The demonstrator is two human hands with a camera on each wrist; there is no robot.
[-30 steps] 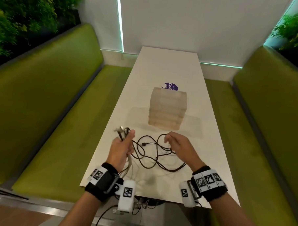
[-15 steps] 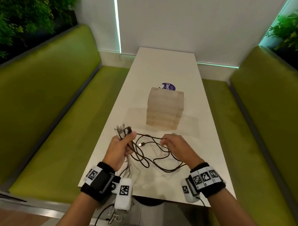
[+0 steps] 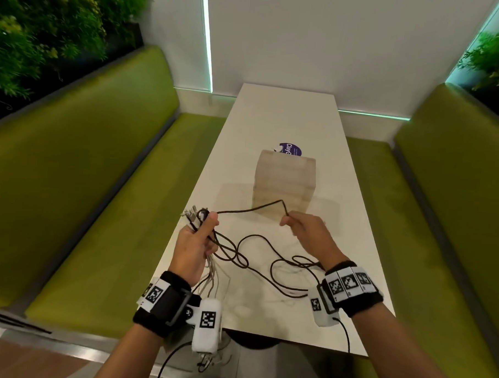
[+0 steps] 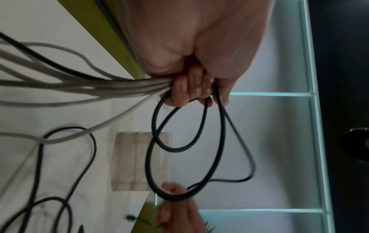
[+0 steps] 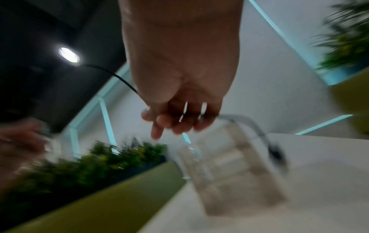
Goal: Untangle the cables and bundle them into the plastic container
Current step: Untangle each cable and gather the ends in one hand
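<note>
My left hand (image 3: 196,240) (image 4: 191,88) grips a bunch of white cables (image 4: 83,85) and black cable (image 3: 253,210) ends, the plugs (image 3: 193,215) sticking out above the fist. A stretch of the black cable runs from that fist to my right hand (image 3: 303,228) (image 5: 175,119), which pinches it, lifted above the table. The rest of the black cable (image 3: 270,264) lies in loose loops on the white table (image 3: 288,119) between my wrists. The clear plastic container (image 3: 284,184) (image 5: 229,170) stands just beyond my hands. The right wrist view is blurred.
A purple round sticker (image 3: 290,148) lies on the table behind the container. Green benches (image 3: 100,182) run along both sides of the table. A white wall closes the far end, and plants (image 3: 35,31) grow behind the left bench.
My right hand took hold of the black cable and lifted it up and to the right, pulling a stretch taut from the left fist. The left hand rose a little with its bunch.
</note>
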